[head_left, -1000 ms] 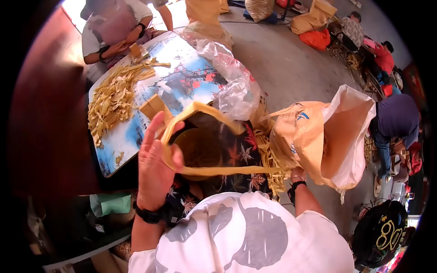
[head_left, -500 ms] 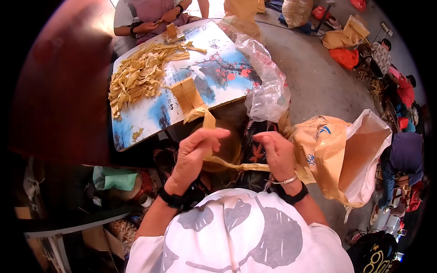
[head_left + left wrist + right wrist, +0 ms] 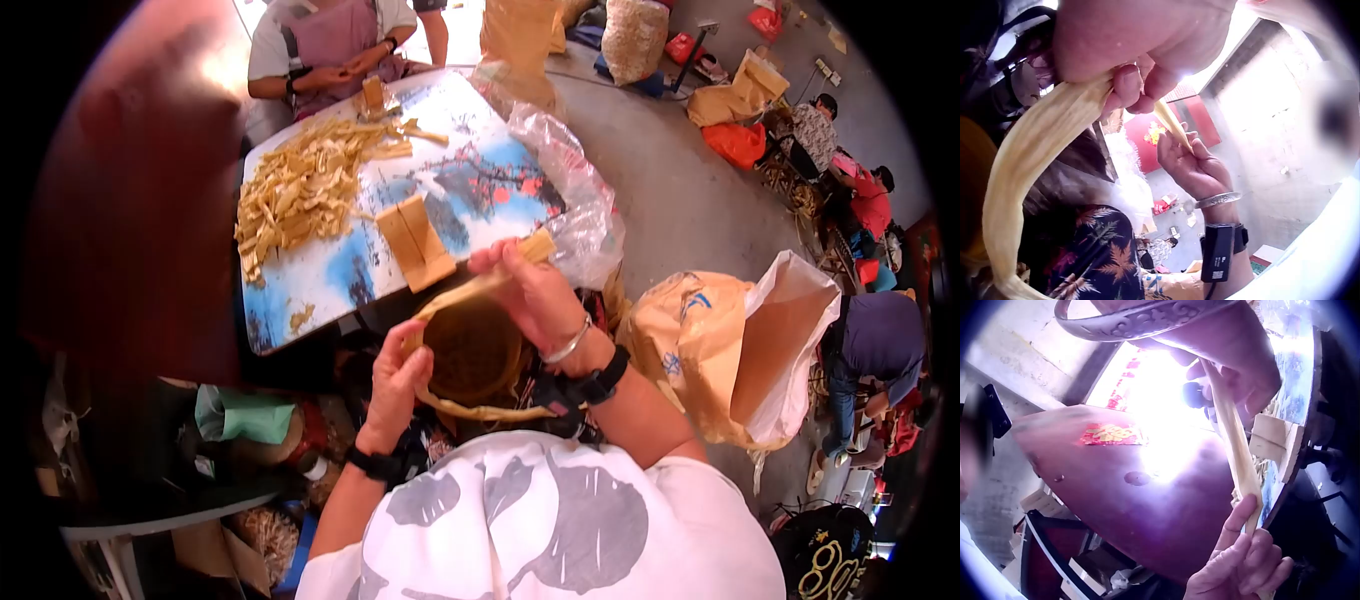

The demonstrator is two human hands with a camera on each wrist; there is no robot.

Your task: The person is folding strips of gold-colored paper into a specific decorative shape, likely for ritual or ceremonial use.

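Observation:
A long, flat yellow strip that looks like dried plant material stretches between my two hands over a round yellowish tub at my lap. My left hand pinches it between thumb and fingers. In the left wrist view the strip hangs in a loop below that pinch. My right hand, farther forward and to the right, holds the other stretch, its end poking out past the fingers. The right wrist view shows the strip running nearly straight between both hands. Just beyond them, an L-shaped wooden block sits at the table edge.
The painted table carries a heap of short yellow pieces. Clear plastic drapes over its right edge. An open orange-brown sack stands to my right. Across the table sits a person; others work at the far right.
My right hand has moved from low at the right, along the strip, to up and forward near the table edge. The left hand has come down, and the strip now spans the hands.

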